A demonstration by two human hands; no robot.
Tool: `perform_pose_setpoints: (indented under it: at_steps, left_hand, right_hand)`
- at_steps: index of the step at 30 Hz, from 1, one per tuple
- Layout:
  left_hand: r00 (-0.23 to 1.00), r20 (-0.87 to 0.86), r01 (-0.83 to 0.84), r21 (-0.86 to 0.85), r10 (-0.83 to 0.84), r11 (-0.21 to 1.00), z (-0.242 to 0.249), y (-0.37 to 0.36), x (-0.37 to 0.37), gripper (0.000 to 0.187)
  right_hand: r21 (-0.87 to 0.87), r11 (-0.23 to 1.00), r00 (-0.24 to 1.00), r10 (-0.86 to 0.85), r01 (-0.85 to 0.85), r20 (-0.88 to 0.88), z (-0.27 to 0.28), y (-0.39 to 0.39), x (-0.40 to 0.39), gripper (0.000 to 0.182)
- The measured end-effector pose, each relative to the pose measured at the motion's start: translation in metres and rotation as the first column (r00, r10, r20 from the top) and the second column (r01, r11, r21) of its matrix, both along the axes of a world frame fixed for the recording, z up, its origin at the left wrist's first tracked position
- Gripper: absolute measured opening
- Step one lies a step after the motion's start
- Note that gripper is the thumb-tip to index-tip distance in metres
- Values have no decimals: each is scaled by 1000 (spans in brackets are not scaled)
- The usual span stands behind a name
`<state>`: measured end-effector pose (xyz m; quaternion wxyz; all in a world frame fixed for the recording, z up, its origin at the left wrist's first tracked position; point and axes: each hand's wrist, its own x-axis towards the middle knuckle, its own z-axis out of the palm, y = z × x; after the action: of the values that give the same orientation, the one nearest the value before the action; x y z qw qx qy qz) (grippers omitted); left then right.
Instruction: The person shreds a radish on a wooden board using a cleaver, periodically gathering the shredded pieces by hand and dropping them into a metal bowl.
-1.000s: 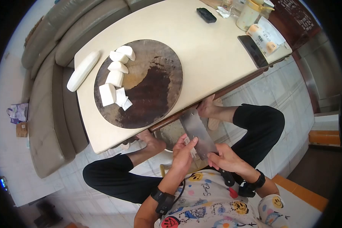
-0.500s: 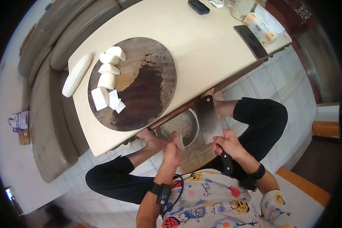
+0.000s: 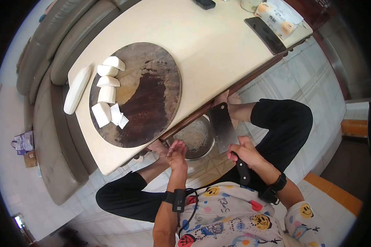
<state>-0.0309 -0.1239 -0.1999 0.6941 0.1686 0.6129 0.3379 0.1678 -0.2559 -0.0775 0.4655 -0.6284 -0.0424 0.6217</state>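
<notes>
My right hand [image 3: 248, 154] grips a cleaver [image 3: 223, 126] by its black handle, the broad blade tilted up and away from me. My left hand [image 3: 177, 154] is empty, its fingers stretched out, at the near left side of a metal bowl [image 3: 210, 144]. White shreds [image 3: 195, 138] lie in the bowl, below the table edge between my feet. On the round wooden chopping board [image 3: 163, 78] several chunks of peeled white vegetable [image 3: 107, 94], seemingly radish, stand in a row. Thin slices [image 3: 118, 116] lie beside the nearest chunk.
A long peeled white vegetable [image 3: 77, 89] lies on the cream table [image 3: 206, 45], left of the board. A phone [image 3: 265, 35] and a tissue pack [image 3: 276, 18] are at the far right, with a black object [image 3: 205, 3] at the back. A sofa [image 3: 55, 144] stands to the left.
My left hand has moved slightly left, away from over the bowl, and the shreds hanging by it are now gone from it. My right hand still holds the cleaver. The view has shifted slightly.
</notes>
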Motion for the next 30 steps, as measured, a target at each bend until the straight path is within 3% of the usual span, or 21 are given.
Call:
perform_pose_setpoints:
  at_steps: [5,7,8,9,11,12,14,15,17,18,19,21,23,25,27,29,30]
  left_hand:
    - [997,-82,18,119,-9,993,-4,-4,-1,21]
    - [989,-28,147,181,-144,972,2,-2,-3,15]
    - [982,-24,190,125,-188,974,7,-2,-3,15]
    - [985,-26,174,152,-172,973,23,2,2,15]
    - [934,61,353,9,-353,936,59,9,9,15]
    - [939,54,340,27,-341,940,77,11,10,15]
    - [823,64,552,149,-565,821,111,16,14,18]
    - [829,57,542,165,-557,824,132,18,15,18]
    - [765,-79,617,373,-639,693,170,25,12,20]
    - [779,-112,582,497,-617,644,179,31,7,21]
    - [813,-186,566,478,-552,672,191,39,3,21]
    - [857,-379,514,671,-348,534,203,59,-1,20]
    - [767,-639,606,692,-60,392,209,82,-10,21]
    - [718,-696,647,671,5,362,212,101,-17,26]
    - [443,-872,867,476,208,147,208,114,-21,31]
    - [407,-892,882,440,198,166,208,116,-18,36]
    - [347,-899,917,385,267,103,206,119,-18,37]
  right_hand:
    - [10,1000,1000,18,-18,8,-3,0,-2,7]
    - [36,999,999,31,-31,13,-5,0,-2,7]
    - [17,1000,1000,26,-26,13,-6,-1,-3,7]
    - [4,1000,1000,24,-24,16,-7,0,-2,7]
    - [35,999,999,31,-31,22,-6,2,-3,7]
    - [23,1000,1000,12,-13,10,-6,2,-4,7]
    - [7,1000,1000,0,0,-3,-6,3,-4,8]
    - [24,1000,1000,11,-11,1,-8,3,-3,8]
    - [37,998,998,49,-50,29,-11,2,-3,9]
    - [18,998,998,57,-58,34,-7,4,-3,10]
    - [30,998,997,62,-63,37,-8,4,-4,10]
    - [36,999,999,36,-37,34,-10,2,-5,11]
    - [49,999,1000,21,-22,23,-10,2,-5,12]
    - [72,997,999,38,-40,34,-7,2,-5,11]
    - [78,995,997,50,-54,51,-6,1,-5,11]
    - [84,994,996,59,-65,68,-7,3,-5,12]
    - [84,995,997,51,-56,60,-7,2,-5,13]
